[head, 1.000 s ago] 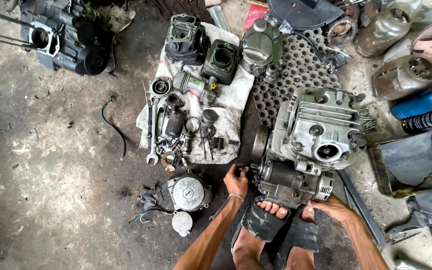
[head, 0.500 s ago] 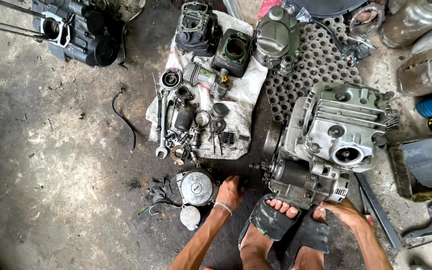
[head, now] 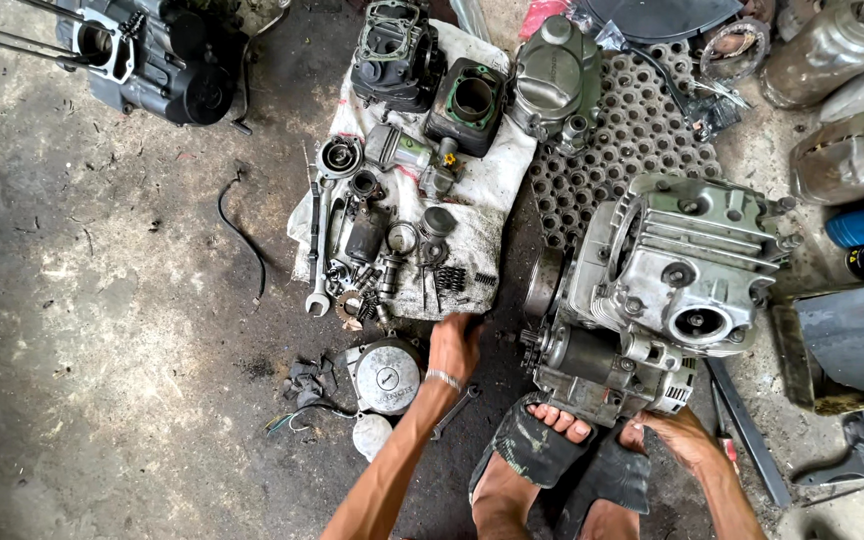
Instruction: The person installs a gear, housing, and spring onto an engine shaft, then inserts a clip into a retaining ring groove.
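Greasy cloth (head: pixel 492 190) edge lies under the left hand (head: pixel 455 345), fingers curled, grip unclear; tugging could scatter small parts. Right hand (head: pixel 677 435), open, steadies the engine (head: pixel 667 280), which might tip.

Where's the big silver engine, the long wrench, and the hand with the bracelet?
big silver engine (head: pixel 672 270), head view, on its ribbed top casing.
long wrench (head: pixel 319 250), head view, on the middle of its shaft.
left hand (head: pixel 454 348), head view, on the back of the hand above the bracelet.
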